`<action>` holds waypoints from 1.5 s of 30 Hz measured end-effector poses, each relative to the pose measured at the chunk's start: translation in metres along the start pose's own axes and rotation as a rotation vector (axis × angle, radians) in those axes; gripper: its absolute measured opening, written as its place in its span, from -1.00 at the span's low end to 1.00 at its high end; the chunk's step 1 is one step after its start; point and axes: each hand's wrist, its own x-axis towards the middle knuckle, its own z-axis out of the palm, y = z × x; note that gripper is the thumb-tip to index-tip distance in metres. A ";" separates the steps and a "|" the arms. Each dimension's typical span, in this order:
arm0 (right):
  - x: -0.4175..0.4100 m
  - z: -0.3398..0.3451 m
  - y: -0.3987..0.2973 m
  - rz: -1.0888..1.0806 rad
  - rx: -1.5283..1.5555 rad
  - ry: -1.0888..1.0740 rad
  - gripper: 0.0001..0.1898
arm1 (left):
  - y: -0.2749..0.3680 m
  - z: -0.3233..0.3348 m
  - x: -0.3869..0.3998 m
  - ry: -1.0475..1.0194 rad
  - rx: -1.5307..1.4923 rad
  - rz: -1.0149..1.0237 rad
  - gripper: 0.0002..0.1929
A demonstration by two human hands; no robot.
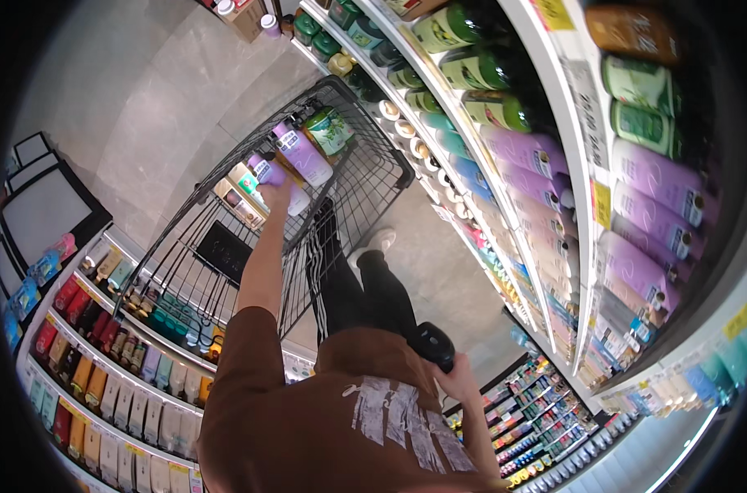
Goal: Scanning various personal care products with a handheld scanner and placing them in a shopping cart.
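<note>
My left hand (277,192) is closed around the middle of a purple pump bottle (265,171) in a black wire shopping cart (373,148). Beside it lies a second, larger purple bottle (305,157). Farther along the basket is a green-labelled bottle (329,130); some of it is hidden behind the wires. Small cartons (241,200) sit on the near side of the held bottle. Low by my hip, my right hand (456,377) grips a black handheld device (433,346), possibly a barcode scanner.
Shelves (521,215) of purple, green and blue bottles rise close on the right. Lower shelving (121,351) with bottles and boxes curves along the left. A cardboard box (243,20) stands at the top on the tiled floor (158,92). A black panel (224,249) hangs on the cart.
</note>
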 end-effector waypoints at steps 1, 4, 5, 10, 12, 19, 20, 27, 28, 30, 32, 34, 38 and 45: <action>0.002 0.001 -0.009 0.095 -0.036 -0.055 -0.65 | 0.008 0.005 0.002 -0.008 -0.002 -0.014 0.14; 0.010 0.012 0.004 0.071 -0.017 -0.028 -0.67 | 0.028 0.010 0.006 0.011 0.005 -0.056 0.18; 0.013 0.015 0.006 0.039 0.027 -0.004 -0.68 | 0.028 0.010 0.005 0.006 0.010 -0.060 0.18; 0.011 0.027 0.007 0.047 0.045 0.080 -0.76 | 0.018 0.013 -0.005 0.154 0.045 0.059 0.29; 0.009 0.032 0.009 0.084 0.044 0.079 -0.75 | 0.014 0.013 -0.010 0.198 0.038 0.101 0.29; 0.008 0.044 0.021 0.087 0.015 0.068 -0.69 | 0.028 0.009 -0.019 0.074 0.096 -0.089 0.33; 0.008 0.043 0.014 0.091 0.040 0.062 -0.67 | 0.029 0.006 -0.019 0.054 0.083 -0.073 0.33; 0.002 0.039 0.004 0.031 0.085 0.085 -0.63 | 0.025 -0.009 -0.012 -0.103 0.177 0.060 0.31; 0.002 0.041 0.007 0.041 0.083 0.075 -0.62 | 0.034 -0.009 -0.020 -0.157 0.189 0.081 0.31; -0.001 0.040 0.006 0.032 0.110 0.098 -0.61 | 0.041 -0.022 -0.027 -0.194 0.149 0.265 0.24; -0.007 0.033 -0.001 -0.040 0.182 0.065 -0.56 | 0.038 -0.029 -0.028 -0.013 0.271 0.372 0.11; -0.005 0.033 0.006 -0.084 0.177 0.149 -0.54 | 0.073 -0.045 -0.090 0.074 -0.027 0.554 -0.22; -0.009 0.030 0.031 -0.102 0.210 0.196 -0.50 | 0.182 -0.065 -0.257 -0.043 -0.404 0.888 -0.54; -0.010 0.027 0.074 -0.364 0.424 0.339 -0.58 | 0.348 -0.098 -0.514 -0.737 -0.564 1.498 -0.30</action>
